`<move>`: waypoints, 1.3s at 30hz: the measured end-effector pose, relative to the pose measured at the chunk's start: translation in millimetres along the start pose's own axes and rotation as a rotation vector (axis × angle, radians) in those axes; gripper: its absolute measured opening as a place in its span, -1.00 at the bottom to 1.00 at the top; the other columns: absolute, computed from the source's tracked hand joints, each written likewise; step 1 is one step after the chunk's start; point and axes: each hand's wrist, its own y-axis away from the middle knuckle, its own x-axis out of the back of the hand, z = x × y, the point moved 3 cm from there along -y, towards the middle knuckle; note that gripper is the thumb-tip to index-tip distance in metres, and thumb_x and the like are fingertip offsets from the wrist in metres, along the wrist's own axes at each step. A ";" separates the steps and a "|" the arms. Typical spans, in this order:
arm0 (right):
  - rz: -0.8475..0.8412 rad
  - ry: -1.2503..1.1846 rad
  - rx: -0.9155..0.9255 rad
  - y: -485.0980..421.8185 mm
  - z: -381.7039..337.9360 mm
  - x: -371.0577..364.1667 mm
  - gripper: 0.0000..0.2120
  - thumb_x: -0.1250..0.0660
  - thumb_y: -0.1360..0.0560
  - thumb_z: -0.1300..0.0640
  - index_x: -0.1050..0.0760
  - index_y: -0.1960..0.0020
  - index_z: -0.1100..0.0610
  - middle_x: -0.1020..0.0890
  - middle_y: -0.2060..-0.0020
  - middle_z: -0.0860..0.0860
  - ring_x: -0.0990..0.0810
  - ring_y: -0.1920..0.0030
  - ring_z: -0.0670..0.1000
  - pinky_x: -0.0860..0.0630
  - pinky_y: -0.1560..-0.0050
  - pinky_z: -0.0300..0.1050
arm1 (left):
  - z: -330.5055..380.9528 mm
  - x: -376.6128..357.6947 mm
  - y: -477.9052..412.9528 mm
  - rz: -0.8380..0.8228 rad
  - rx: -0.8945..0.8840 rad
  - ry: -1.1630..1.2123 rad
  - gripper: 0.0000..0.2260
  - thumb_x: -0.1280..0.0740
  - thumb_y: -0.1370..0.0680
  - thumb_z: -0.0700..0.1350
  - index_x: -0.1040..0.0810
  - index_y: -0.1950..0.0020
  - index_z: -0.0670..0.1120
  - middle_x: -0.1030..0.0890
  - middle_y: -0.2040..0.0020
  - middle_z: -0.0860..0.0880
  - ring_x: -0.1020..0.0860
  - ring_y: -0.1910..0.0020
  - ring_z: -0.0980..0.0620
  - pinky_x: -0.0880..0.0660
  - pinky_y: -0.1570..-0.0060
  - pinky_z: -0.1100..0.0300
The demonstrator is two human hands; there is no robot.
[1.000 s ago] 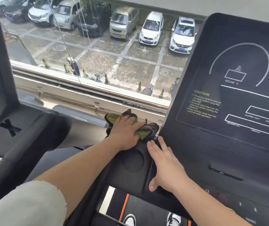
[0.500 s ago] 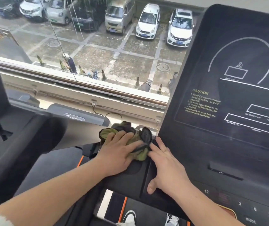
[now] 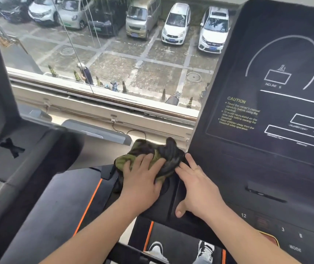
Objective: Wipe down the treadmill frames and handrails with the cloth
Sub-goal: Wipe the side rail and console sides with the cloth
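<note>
Neighbouring treadmill (image 3: 15,149): fills the left edge of the frame, a dark grey console with a black X mark on its flat part.

Window (image 3: 133,63): upper left and centre, looking down on a paved lot with a row of parked cars (image 3: 175,23) along the top edge.

Cloth (image 3: 163,155): green and black, crumpled in a heap in the lower centre. It lies on the far left corner of the black ledge, spills over the ledge's left edge, and sits just beside the foot of the display panel.

Left hand (image 3: 142,181): palm down on the near side of the cloth, fingers spread and fairly straight, pressing it onto the ledge without gripping it.

Ledge (image 3: 166,202): black moulded tray of the treadmill frame, between the two hands, with a round recess partly covered by the cloth.

Right hand (image 3: 198,189): just right of the left one, flat on the ledge with straight fingers and the thumb splayed toward the near edge. It holds nothing, and its fingertips reach the cloth's right edge.

Shoes (image 3: 155,249): white and black pair at the bottom centre, below the ledge.

Display panel (image 3: 278,115): black and tilted, filling the right of the frame, with white outlines, yellow CAUTION text and number keys at the lower right.
</note>
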 end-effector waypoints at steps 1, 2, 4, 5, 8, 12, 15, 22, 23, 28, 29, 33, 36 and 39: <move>-0.012 0.002 0.000 0.2 0.3 0.1 0.32 -0.72 -0.14 -0.06 0.00 -0.69 -0.06 0.21 -0.59 -0.31 0.43 -0.46 -0.29 0.05 -0.58 -0.15 | -6.1 -3.0 17.7 0.052 -0.030 0.005 -0.51 -0.27 -0.50 0.15 -0.46 -0.45 0.20 -0.48 -0.45 -0.03 -0.41 -0.44 -0.16 -0.30 -0.32 -0.23; -0.033 0.003 -0.003 0.6 0.0 0.3 0.33 -0.71 -0.16 -0.05 0.04 -0.69 -0.06 0.28 -0.52 -0.34 0.42 -0.44 -0.28 0.07 -0.58 -0.16 | -13.1 -6.6 30.1 0.096 -0.049 0.005 -0.54 -0.27 -0.49 0.16 -0.52 -0.40 0.17 -0.53 -0.41 -0.04 -0.46 -0.40 -0.17 -0.36 -0.27 -0.21; -0.050 -0.013 -0.007 1.4 -0.5 2.1 0.33 -0.71 -0.18 -0.03 0.09 -0.69 -0.05 0.34 -0.42 -0.34 0.43 -0.41 -0.28 0.13 -0.57 -0.18 | -24.3 -9.5 36.6 0.096 -0.052 0.023 -0.56 -0.27 -0.50 0.16 -0.55 -0.38 0.17 -0.56 -0.38 -0.04 -0.47 -0.39 -0.17 -0.40 -0.25 -0.19; -0.050 -0.023 -0.006 1.2 -0.9 3.0 0.33 -0.71 -0.19 -0.01 0.09 -0.69 -0.05 0.35 -0.40 -0.33 0.44 -0.40 -0.28 0.13 -0.57 -0.19 | -27.1 -8.4 30.2 0.085 -0.061 0.031 -0.55 -0.26 -0.50 0.16 -0.52 -0.39 0.19 -0.56 -0.38 -0.04 -0.44 -0.41 -0.17 -0.42 -0.26 -0.20; -0.074 -0.046 -0.029 0.0 -1.8 6.0 0.33 -0.71 -0.20 0.03 0.10 -0.69 -0.06 0.35 -0.38 -0.34 0.43 -0.38 -0.28 0.06 -0.58 -0.15 | -27.1 -1.0 -13.6 0.041 -0.110 0.034 -0.49 -0.18 -0.50 0.20 -0.42 -0.46 0.23 -0.50 -0.45 -0.07 -0.28 -0.47 -0.13 -0.41 -0.33 -0.27; -0.114 -0.026 -0.039 -3.6 -7.6 8.3 0.33 -0.71 -0.20 0.09 0.10 -0.69 -0.03 0.29 -0.46 -0.33 0.43 -0.38 -0.24 0.11 -0.60 -0.08 | -36.2 15.4 -94.0 -0.147 0.023 0.180 -0.47 -0.11 -0.59 0.24 -0.28 -0.59 0.27 -0.26 -0.61 -0.04 -0.13 -0.59 -0.11 -0.17 -0.56 -0.10; -0.118 0.027 -0.050 -1.1 -11.3 9.6 0.31 -0.71 -0.24 0.06 0.13 -0.69 0.00 0.25 -0.63 -0.17 0.37 -0.54 -0.13 0.08 -0.61 -0.04 | -35.0 22.5 -114.3 -0.168 0.140 0.290 -0.49 -0.21 -0.61 0.25 -0.35 -0.56 0.23 -0.30 -0.57 -0.04 -0.24 -0.54 -0.15 -0.30 -0.49 -0.11; -0.046 0.208 -0.005 -3.6 -8.1 -5.6 0.29 -0.69 -0.21 -0.12 0.04 -0.68 0.06 0.14 -0.67 -0.08 0.41 -0.60 -0.02 0.04 -0.65 0.05 | -51.6 3.6 34.3 0.000 0.352 0.299 -0.38 -0.26 -0.58 0.14 -0.10 -0.61 0.23 -0.19 -0.54 -0.05 -0.36 -0.38 -0.20 -0.46 -0.24 -0.13; -0.056 0.185 -0.008 -3.2 -7.2 -4.7 0.28 -0.69 -0.22 -0.10 0.04 -0.69 0.05 0.16 -0.67 -0.09 0.44 -0.58 -0.06 0.06 -0.65 0.04 | -56.4 0.7 59.0 -0.001 0.373 0.286 -0.37 -0.25 -0.60 0.14 -0.09 -0.63 0.19 -0.21 -0.53 -0.06 -0.39 -0.35 -0.19 -0.47 -0.20 -0.12; -0.132 0.059 -0.077 -0.4 -13.2 3.1 0.17 -0.70 -0.27 0.04 -0.07 -0.67 0.01 0.23 -0.65 -0.12 0.35 -0.61 0.00 -0.08 -0.61 0.07 | -69.4 -2.9 75.5 -0.025 0.370 0.252 -0.37 -0.21 -0.64 0.16 -0.05 -0.65 0.13 -0.30 -0.47 -0.09 -0.45 -0.33 -0.20 -0.49 -0.18 -0.10; -0.138 0.056 -0.087 -0.8 -15.6 3.8 0.16 -0.70 -0.26 0.06 -0.09 -0.67 0.01 0.23 -0.65 -0.11 0.33 -0.63 0.03 -0.08 -0.61 0.08 | -73.5 -3.1 55.9 -0.045 0.376 0.316 -0.39 -0.20 -0.63 0.16 -0.04 -0.64 0.18 -0.33 -0.45 -0.09 -0.46 -0.32 -0.22 -0.49 -0.19 -0.12; -0.134 0.058 -0.101 0.5 -16.7 3.6 0.12 -0.70 -0.26 0.04 -0.15 -0.65 0.00 0.18 -0.65 -0.14 0.28 -0.64 0.01 -0.13 -0.60 0.06 | -85.9 2.9 -21.9 -0.070 0.429 0.653 -0.49 -0.13 -0.54 0.26 -0.14 -0.48 0.31 -0.49 -0.31 -0.12 -0.54 -0.23 -0.28 -0.50 -0.24 -0.21; -0.114 0.068 -0.076 4.0 -13.1 1.8 0.08 -0.69 -0.25 -0.03 -0.20 -0.63 -0.01 0.12 -0.63 -0.18 0.29 -0.63 -0.04 -0.15 -0.58 0.02 | -74.0 -3.5 -21.5 -0.048 0.440 0.533 -0.46 -0.11 -0.59 0.27 -0.12 -0.56 0.21 -0.43 -0.35 -0.16 -0.49 -0.28 -0.29 -0.47 -0.28 -0.23; -0.109 0.097 -0.043 0.7 -9.0 -2.3 0.07 -0.68 -0.26 -0.06 -0.21 -0.63 0.01 0.05 -0.62 -0.17 0.38 -0.61 -0.05 -0.06 -0.62 0.03 | -58.2 -3.7 32.1 -0.033 0.375 0.258 -0.39 -0.17 -0.64 0.18 -0.01 -0.65 0.20 -0.20 -0.52 -0.13 -0.36 -0.39 -0.24 -0.44 -0.31 -0.14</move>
